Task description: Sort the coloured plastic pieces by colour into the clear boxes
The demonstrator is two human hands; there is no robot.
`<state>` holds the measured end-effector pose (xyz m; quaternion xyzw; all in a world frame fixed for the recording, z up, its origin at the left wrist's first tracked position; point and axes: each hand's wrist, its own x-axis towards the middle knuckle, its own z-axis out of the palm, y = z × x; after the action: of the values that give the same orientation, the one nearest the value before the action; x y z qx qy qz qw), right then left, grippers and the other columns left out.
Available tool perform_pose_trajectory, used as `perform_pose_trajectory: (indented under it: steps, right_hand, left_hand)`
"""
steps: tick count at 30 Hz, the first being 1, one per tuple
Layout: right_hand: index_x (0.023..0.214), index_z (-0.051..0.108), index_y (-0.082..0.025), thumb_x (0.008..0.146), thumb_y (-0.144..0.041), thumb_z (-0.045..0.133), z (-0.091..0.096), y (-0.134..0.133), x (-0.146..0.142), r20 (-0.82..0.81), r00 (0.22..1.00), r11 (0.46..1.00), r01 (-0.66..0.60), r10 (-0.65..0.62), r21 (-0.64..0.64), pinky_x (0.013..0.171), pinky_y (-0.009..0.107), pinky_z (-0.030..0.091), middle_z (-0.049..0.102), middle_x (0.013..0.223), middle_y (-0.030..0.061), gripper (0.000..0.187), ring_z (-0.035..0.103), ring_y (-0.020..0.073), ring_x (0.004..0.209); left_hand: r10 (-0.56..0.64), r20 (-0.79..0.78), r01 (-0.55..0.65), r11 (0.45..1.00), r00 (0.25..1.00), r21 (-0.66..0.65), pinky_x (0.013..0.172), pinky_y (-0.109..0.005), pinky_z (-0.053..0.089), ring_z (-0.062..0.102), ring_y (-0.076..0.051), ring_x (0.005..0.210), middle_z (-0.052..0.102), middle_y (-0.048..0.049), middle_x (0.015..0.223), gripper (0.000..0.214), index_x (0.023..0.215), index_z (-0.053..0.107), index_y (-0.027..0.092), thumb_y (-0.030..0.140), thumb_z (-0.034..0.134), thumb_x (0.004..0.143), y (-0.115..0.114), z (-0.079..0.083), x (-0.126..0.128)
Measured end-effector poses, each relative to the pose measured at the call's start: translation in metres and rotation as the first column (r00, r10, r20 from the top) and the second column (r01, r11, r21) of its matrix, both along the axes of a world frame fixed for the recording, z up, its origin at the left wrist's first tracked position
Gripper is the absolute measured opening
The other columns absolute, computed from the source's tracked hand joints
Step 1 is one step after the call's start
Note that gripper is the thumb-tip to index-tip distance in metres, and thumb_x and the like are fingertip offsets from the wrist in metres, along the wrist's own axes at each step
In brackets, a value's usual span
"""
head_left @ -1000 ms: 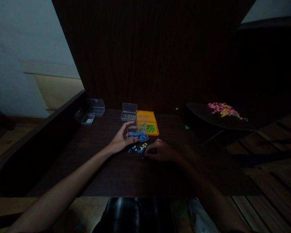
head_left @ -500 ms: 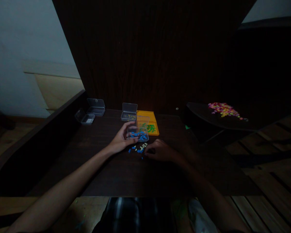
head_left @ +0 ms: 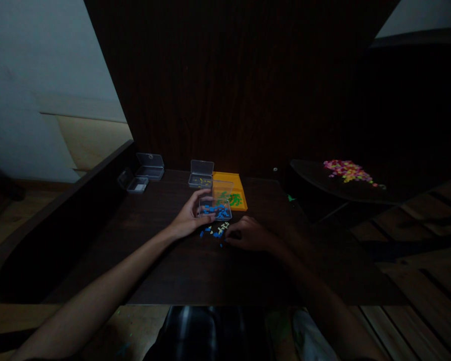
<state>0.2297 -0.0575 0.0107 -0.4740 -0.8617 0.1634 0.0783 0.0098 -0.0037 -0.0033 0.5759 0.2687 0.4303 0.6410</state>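
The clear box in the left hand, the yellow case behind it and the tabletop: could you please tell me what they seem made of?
Clear box: probably hard, glossy plastic; it is see-through, with pale edges catching light.
Yellow case: likely opaque plastic, evenly coloured and smooth-looking.
Tabletop: dark brown wood or wood-look laminate; the dim light leaves this open.

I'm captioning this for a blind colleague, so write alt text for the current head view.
A person's left hand holds an open clear box of blue pieces at a dark table, while the right hand is beside loose blue and pale pieces. Beyond are an orange box of green pieces and other clear boxes.
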Motion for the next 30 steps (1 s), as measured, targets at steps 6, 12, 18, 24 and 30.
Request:
perform_pose_trajectory:
  steps: [6,12,18,24,30]
  right_hand:
    - [0.085,0.074,-0.023,0.079,-0.027,0.068,0.000,0.000,-0.002,0.013,1.000,1.000,0.002,-0.002,0.006,0.071,0.026,0.035,0.070,0.072,0.0008,0.010,0.057,0.0158,0.075]
    - [0.082,0.072,-0.022,0.076,-0.023,0.068,-0.004,0.000,-0.003,-0.004,1.000,0.999,0.000,0.000,-0.048,0.073,0.025,0.035,0.070,0.075,-0.0009,0.007,0.057,0.0146,0.075]
    - [0.078,0.070,-0.018,0.077,-0.019,0.064,0.005,0.003,0.003,-0.169,0.984,0.997,-0.060,0.050,-0.054,0.065,0.022,0.036,0.062,0.064,-0.0026,0.006,0.053,0.0095,0.061]
    - [0.078,0.069,-0.014,0.080,-0.036,0.062,0.016,0.006,0.012,-0.449,0.882,0.988,0.098,-0.143,-0.122,0.045,0.019,0.024,0.036,0.048,-0.0085,0.023,0.029,0.0059,0.043]
    - [0.078,0.070,-0.015,0.080,-0.033,0.060,0.008,0.011,0.008,-0.471,0.848,0.961,0.278,-0.244,0.002,0.048,0.021,0.025,0.036,0.046,-0.0082,0.021,0.029,0.0067,0.044]
  left_hand:
    - [-0.012,0.004,0.012,1.000,1.000,-0.003,0.095,-0.045,0.049,0.061,-0.022,0.104,0.052,-0.0086,0.124,0.071,0.125,0.045,0.025,0.019,0.081,0.064,-0.001,0.001,0.000]
    - [-0.017,0.005,0.017,1.000,1.000,-0.018,0.092,-0.042,0.052,0.062,-0.020,0.100,0.051,-0.0081,0.123,0.072,0.125,0.044,0.025,0.019,0.082,0.064,0.000,-0.001,0.000]
    - [-0.022,0.006,0.022,1.000,1.000,0.000,0.089,-0.039,0.053,0.061,-0.018,0.097,0.051,-0.0079,0.122,0.071,0.125,0.045,0.025,0.018,0.081,0.065,0.001,-0.002,0.000]
    - [-0.040,0.001,0.040,0.999,0.999,-0.023,0.090,-0.039,0.052,0.062,-0.019,0.100,0.050,-0.0079,0.125,0.072,0.125,0.044,0.026,0.018,0.081,0.065,-0.004,0.000,0.003]
    - [-0.117,0.018,0.118,0.992,0.993,-0.044,0.086,-0.035,0.054,0.063,-0.019,0.100,0.049,-0.0088,0.127,0.072,0.126,0.043,0.026,0.014,0.080,0.066,-0.010,-0.002,0.006]
